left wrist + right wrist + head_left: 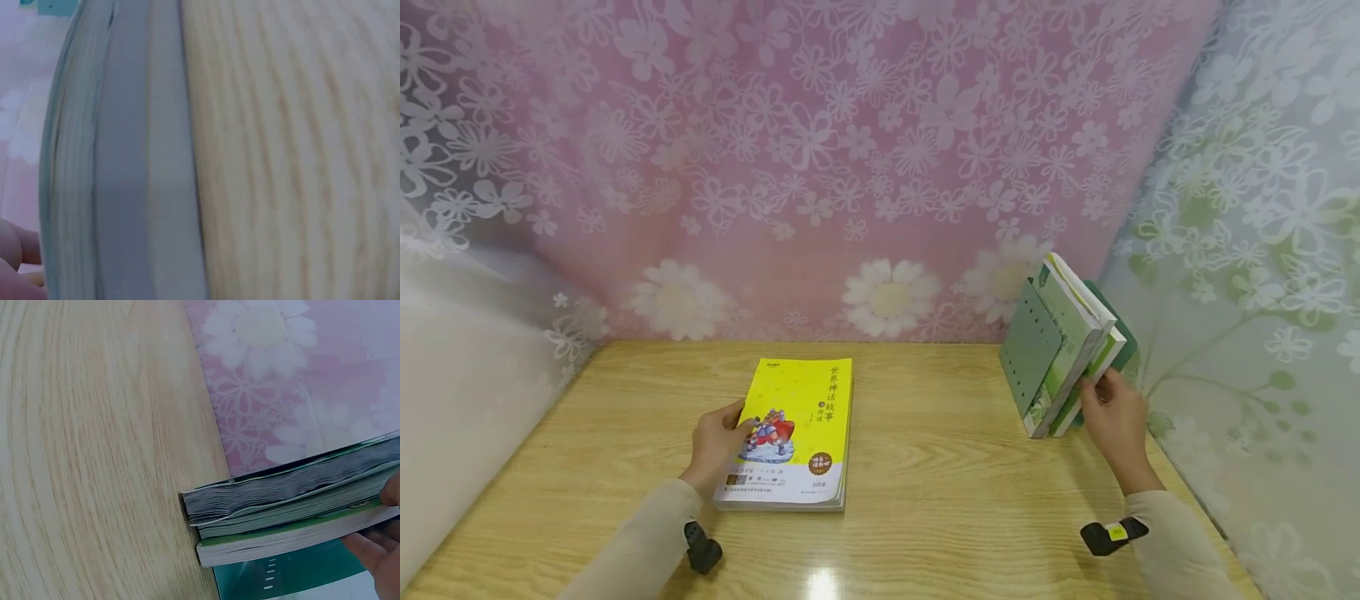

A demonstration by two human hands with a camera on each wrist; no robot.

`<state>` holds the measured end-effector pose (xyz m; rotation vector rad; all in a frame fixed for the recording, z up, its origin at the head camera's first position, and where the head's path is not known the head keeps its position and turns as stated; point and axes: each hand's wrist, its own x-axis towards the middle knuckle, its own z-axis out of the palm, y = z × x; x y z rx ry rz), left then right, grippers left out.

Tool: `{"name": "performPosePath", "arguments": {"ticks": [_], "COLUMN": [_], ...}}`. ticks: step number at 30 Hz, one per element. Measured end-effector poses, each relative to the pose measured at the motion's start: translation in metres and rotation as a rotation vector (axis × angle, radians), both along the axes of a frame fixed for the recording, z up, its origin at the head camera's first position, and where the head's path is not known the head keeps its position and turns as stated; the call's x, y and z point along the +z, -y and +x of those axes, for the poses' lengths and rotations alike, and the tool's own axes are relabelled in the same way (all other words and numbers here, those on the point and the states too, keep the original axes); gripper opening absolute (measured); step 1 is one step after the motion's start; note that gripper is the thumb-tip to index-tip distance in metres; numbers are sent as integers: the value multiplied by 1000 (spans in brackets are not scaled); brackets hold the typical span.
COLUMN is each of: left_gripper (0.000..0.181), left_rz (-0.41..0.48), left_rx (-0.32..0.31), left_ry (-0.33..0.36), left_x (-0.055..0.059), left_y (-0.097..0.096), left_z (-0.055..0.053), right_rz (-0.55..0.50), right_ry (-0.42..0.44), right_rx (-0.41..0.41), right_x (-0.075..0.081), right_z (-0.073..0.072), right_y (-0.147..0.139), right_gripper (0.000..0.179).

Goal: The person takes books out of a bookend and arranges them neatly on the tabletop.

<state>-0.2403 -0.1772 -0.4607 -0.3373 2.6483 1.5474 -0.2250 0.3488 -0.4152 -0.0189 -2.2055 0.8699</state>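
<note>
A yellow-covered book [805, 400] lies face up on top of a stack left of the table's middle. My left hand [713, 446] grips the stack's left edge, thumb over the cover. In the left wrist view, layered page edges [125, 187] fill the left half, and part of the hand [19, 259] shows low at the side. At the right, a green bookend [1028, 343] holds several leaning books. My right hand [1116, 421] pinches the outermost one, a white-paged book with a green cover [281, 544], between thumb and fingers [365, 550].
The wooden table [925, 467] meets a pink flowered curtain [850, 208] at the back. A pale flowered curtain [1262, 333] hangs close beside the bookend on the right, and a whitish one [460, 375] borders the left. Black cameras are strapped to both wrists.
</note>
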Motion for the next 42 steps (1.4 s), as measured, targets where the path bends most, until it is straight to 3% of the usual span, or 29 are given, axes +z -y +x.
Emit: {"name": "performPosePath", "arguments": {"ticks": [3,9,13,18,25,33,42], "left_gripper": [56,53,52,55,64,69,71], "left_rz": [77,194,189,140,75,21,69], "left_rx": [13,28,20,-31,-134,-183,-263], "left_ry": [42,55,54,58,66,55,-24], "left_x": [-1,3,5,9,20,30,45], "left_y": [7,13,14,18,26,29,28], "left_z": [-1,1,2,0,-4,-12,-13], "right_rz": [-22,-8,16,-30,-82,-77,-178], "right_ry": [29,89,122,117,194,231,292], "right_rx": [0,-10,-29,-8,13,-18,38], "right_x": [-1,-1,0,0,6,16,22], "right_z": [3,9,10,15,33,53,73], "right_y": [-2,-1,0,0,-3,-10,-18], "right_gripper": [23,20,17,20,28,31,39]}}
